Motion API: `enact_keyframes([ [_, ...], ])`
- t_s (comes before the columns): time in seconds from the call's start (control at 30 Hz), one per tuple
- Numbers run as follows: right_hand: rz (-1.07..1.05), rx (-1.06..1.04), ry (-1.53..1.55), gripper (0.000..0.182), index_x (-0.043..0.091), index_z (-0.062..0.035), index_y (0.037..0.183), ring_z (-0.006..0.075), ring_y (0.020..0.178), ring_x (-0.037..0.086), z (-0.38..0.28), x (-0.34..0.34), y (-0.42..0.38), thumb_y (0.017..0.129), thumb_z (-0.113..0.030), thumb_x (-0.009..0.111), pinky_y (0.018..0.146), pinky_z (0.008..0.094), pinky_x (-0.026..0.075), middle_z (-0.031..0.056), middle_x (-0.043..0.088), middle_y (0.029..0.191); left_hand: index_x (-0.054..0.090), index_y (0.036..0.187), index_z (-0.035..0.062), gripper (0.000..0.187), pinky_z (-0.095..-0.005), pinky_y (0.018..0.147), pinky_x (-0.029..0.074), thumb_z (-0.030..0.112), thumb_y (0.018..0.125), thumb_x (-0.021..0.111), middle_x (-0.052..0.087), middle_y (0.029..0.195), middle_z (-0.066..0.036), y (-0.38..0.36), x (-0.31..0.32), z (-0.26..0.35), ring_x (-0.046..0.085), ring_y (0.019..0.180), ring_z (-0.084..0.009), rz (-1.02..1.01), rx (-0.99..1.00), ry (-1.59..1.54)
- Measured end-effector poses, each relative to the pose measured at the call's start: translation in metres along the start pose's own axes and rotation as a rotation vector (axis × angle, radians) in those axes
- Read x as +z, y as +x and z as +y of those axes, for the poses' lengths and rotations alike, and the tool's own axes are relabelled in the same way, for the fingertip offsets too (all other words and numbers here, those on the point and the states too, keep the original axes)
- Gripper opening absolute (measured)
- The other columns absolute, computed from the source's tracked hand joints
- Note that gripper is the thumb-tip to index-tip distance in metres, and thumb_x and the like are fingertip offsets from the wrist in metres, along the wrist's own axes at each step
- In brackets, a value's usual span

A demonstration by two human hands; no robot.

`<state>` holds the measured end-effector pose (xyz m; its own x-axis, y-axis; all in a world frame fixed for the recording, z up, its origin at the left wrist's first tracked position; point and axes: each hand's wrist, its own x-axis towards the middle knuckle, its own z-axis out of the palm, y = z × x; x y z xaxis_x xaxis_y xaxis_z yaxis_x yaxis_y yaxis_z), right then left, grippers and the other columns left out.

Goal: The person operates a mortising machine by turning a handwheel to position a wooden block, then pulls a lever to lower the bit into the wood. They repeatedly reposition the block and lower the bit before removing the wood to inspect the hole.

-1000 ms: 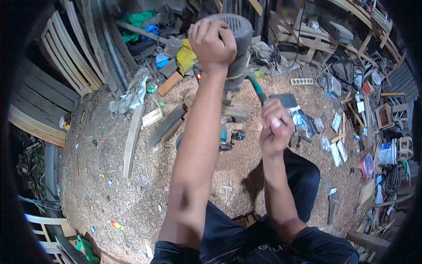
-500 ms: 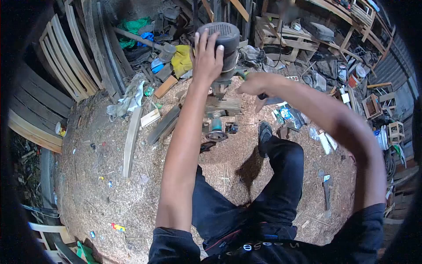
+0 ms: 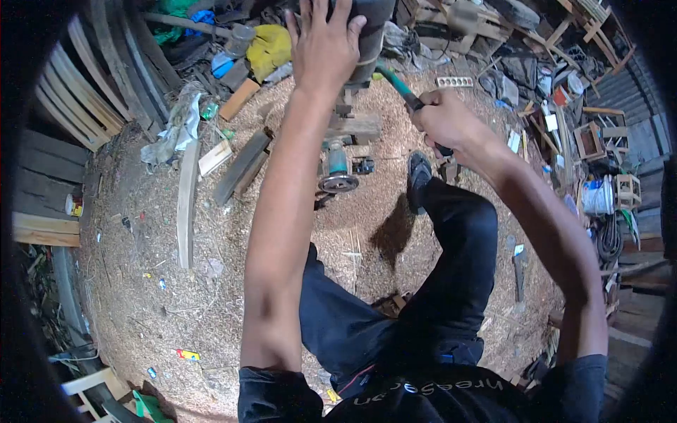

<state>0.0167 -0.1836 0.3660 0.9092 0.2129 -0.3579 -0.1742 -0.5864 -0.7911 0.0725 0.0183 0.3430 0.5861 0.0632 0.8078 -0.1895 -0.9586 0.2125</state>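
At the top centre stands a dark cylindrical machine housing (image 3: 371, 35), its top cut off by the frame edge. My left hand (image 3: 326, 51) lies against its left side with the fingers spread. To the right, my right hand (image 3: 446, 120) is wrapped round the black grip of a green handle (image 3: 398, 83), which runs up to the machine. Below the housing is a wooden block (image 3: 355, 128). A teal power tool with a round metal disc (image 3: 338, 173) sits under the block, beside a small black part (image 3: 363, 166).
Shavings cover the floor (image 3: 233, 303). Curved boards (image 3: 77, 99) lean at the left, and loose wood pieces (image 3: 187, 204) lie left of centre. A yellow cloth (image 3: 269, 53) is at the upper left. Crates (image 3: 589, 141) and a white bucket (image 3: 598, 196) stand at the right.
The view has shifted, so the machine sits higher in frame. My right hand has moved right and down relative to the machine, and more of the green handle shows.
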Motion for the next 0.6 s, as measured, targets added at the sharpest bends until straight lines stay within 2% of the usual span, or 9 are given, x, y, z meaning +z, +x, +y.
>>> enact_keyframes([
  [0.07, 0.053, -0.019, 0.062, 0.028, 0.059, 0.0115, 0.105, 0.0224, 0.057, 0.057, 0.017, 0.013, -0.009, 0.087, -0.007, 0.049, 0.046, 0.0404, 0.045, 0.0135, 0.058, 0.07, 0.02, 0.158, 0.0229, 0.063, -0.0503, 0.114, 0.035, 0.029, 0.102, 0.048, 0.01, 0.165, -0.014, -0.001, -0.002, 0.0, 0.018, 0.148, -0.0421, -0.071, -0.051, -0.074],
  [0.1, 0.019, 0.007, 0.001, 0.033, 0.059, 0.0115, 0.112, 0.0305, 0.063, 0.064, 0.025, 0.019, -0.017, 0.087, -0.009, 0.051, 0.055, 0.0446, 0.051, 0.0186, 0.062, 0.074, 0.021, 0.158, 0.0223, 0.063, -0.05, 0.112, 0.039, 0.032, 0.102, 0.048, 0.01, 0.165, -0.014, -0.005, 0.002, -0.003, 0.018, 0.149, -0.0406, 0.005, 0.02, 0.167],
  [0.17, 0.203, -0.284, -0.299, 0.059, 0.04, 0.0066, 0.142, 0.0495, 0.097, 0.063, 0.131, 0.082, -0.011, 0.086, -0.007, 0.052, 0.089, 0.0485, 0.051, 0.0343, 0.063, 0.104, 0.022, 0.158, 0.0219, 0.064, -0.0508, 0.114, 0.036, 0.033, 0.102, 0.049, 0.01, 0.165, -0.014, -0.016, 0.01, 0.001, 0.019, 0.149, -0.0396, -0.067, -0.003, 0.113],
  [0.2, 0.329, -0.499, -0.359, 0.077, 0.021, 0.0018, 0.153, 0.0471, 0.114, 0.057, 0.237, 0.138, 0.029, 0.084, -0.003, 0.055, 0.099, 0.0478, 0.046, 0.0369, 0.051, 0.129, 0.022, 0.158, 0.0217, 0.064, -0.0512, 0.114, 0.035, 0.034, 0.102, 0.049, 0.01, 0.165, -0.014, -0.02, 0.012, -0.002, 0.019, 0.149, -0.0391, -0.098, -0.012, 0.102],
  [0.3, 0.365, -0.613, -0.178, 0.078, 0.011, 0.0022, 0.156, 0.0434, 0.114, 0.057, 0.255, 0.17, 0.051, 0.088, 0.005, 0.05, 0.098, 0.0427, 0.045, 0.0336, 0.044, 0.142, 0.022, 0.158, 0.021, 0.065, -0.059, 0.118, 0.021, 0.034, 0.101, 0.05, 0.013, 0.165, -0.015, -0.022, 0.021, -0.029, 0.022, 0.149, -0.0377, -0.036, 0.045, -0.014],
  [0.33, 0.258, -0.404, -0.167, 0.075, 0.013, 0.0045, 0.154, 0.0431, 0.109, 0.06, 0.249, 0.159, 0.041, 0.089, 0.003, 0.051, 0.093, 0.0413, 0.048, 0.0325, 0.051, 0.135, 0.022, 0.158, 0.0208, 0.065, -0.0613, 0.118, 0.017, 0.034, 0.101, 0.051, 0.013, 0.164, -0.016, -0.023, 0.014, -0.019, 0.022, 0.148, -0.0378, -0.048, 0.048, 0.049],
  [0.4, 0.274, -0.485, -0.17, 0.07, 0.018, 0.0068, 0.152, 0.0398, 0.106, 0.062, 0.206, 0.133, 0.021, 0.09, 0.002, 0.051, 0.091, 0.0414, 0.049, 0.0324, 0.055, 0.125, 0.023, 0.158, 0.0237, 0.065, -0.0635, 0.118, 0.016, 0.037, 0.1, 0.051, 0.015, 0.164, -0.017, -0.02, 0.013, -0.021, 0.022, 0.149, -0.038, -0.016, 0.02, 0.015],
  [0.47, 0.115, -0.22, 0.044, 0.066, 0.024, 0.0074, 0.151, 0.0318, 0.103, 0.063, 0.158, 0.094, -0.001, 0.091, 0.0, 0.053, 0.091, 0.0399, 0.049, 0.028, 0.059, 0.117, 0.024, 0.157, 0.0252, 0.064, -0.063, 0.118, 0.015, 0.038, 0.1, 0.051, 0.015, 0.164, -0.016, -0.017, 0.009, -0.015, 0.022, 0.149, -0.0383, -0.025, 0.026, -0.014],
  [0.6, -0.098, -0.015, 0.147, 0.053, 0.044, 0.0057, 0.139, 0.0119, 0.069, 0.056, 0.042, 0.018, -0.03, 0.089, -0.007, 0.055, 0.064, 0.0275, 0.05, 0.008, 0.058, 0.089, 0.031, 0.154, 0.0241, 0.06, -0.0607, 0.119, 0.014, 0.035, 0.1, 0.053, 0.018, 0.163, -0.014, -0.007, -0.004, -0.006, 0.02, 0.149, -0.0385, -0.05, -0.027, 0.0],
])
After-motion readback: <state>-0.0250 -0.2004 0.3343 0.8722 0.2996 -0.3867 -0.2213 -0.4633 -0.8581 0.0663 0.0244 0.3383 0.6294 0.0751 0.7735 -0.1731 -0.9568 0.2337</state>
